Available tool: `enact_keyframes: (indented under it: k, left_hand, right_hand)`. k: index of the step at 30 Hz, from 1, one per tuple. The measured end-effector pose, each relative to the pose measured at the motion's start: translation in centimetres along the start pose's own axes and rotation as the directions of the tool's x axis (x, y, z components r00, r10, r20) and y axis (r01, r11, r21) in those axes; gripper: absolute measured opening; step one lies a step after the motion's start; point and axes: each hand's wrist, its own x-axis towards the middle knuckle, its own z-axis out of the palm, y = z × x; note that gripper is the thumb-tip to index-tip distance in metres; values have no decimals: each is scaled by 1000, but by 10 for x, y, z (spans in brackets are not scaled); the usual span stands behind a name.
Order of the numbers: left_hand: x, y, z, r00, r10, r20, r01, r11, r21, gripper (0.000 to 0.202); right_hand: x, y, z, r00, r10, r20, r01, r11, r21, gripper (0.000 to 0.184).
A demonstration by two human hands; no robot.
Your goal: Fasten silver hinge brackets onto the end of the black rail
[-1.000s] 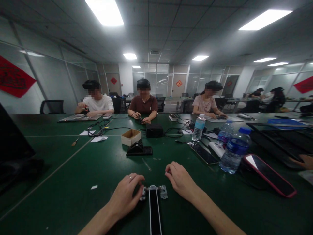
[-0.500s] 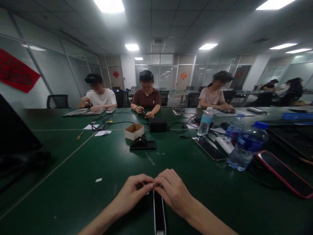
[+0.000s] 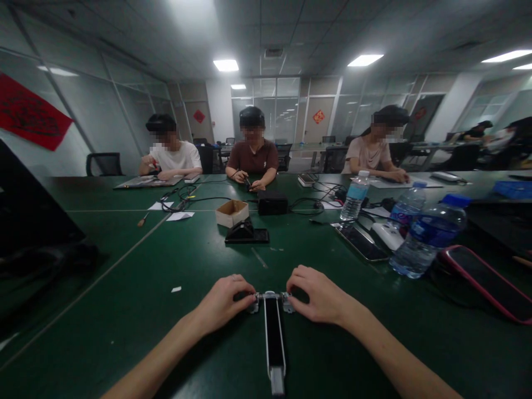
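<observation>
A narrow black strip with a silver frame (image 3: 274,332) lies lengthwise before me on the green table, a silver block (image 3: 277,382) at its near end. Small metal brackets stick out on both sides of its far end. My left hand (image 3: 226,296) is closed, thumb and fingertips pinching the left metal bracket (image 3: 253,305). On the other side my right hand (image 3: 318,293) pinches the right metal bracket (image 3: 287,303). Fingertips cover part of both brackets, and their finer shape is hard to make out.
Beyond my hands stand an open cardboard box (image 3: 231,213), a black stand (image 3: 246,233) and a black box (image 3: 272,203). Bottles (image 3: 430,235), a phone (image 3: 361,242) and a red-edged device (image 3: 486,282) lie right. A dark screen (image 3: 33,205) stands left. Several people sit opposite.
My hands have moved apart, from together over the strip's far end to either side of it. The far end and both metal brackets now show. The camera view has tilted down slightly.
</observation>
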Motion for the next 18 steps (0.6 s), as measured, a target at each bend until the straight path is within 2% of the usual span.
enact_keyframes:
  k: [3, 10, 18]
  left_hand:
    - [1, -1, 3, 1000, 4, -14, -4, 1000, -1, 16]
    - [2, 1, 6, 999, -53, -12, 53, 999, 2, 15]
    - [1, 1, 7, 1000, -11, -20, 11, 1000, -6, 18]
  right_hand:
    - [1, 0, 5, 1000, 3, 29, -4, 999, 42, 13]
    - [3, 2, 13, 1000, -21, 2, 21, 997, 70, 11]
    - [3, 1, 12, 1000, -15, 5, 14, 998, 59, 11]
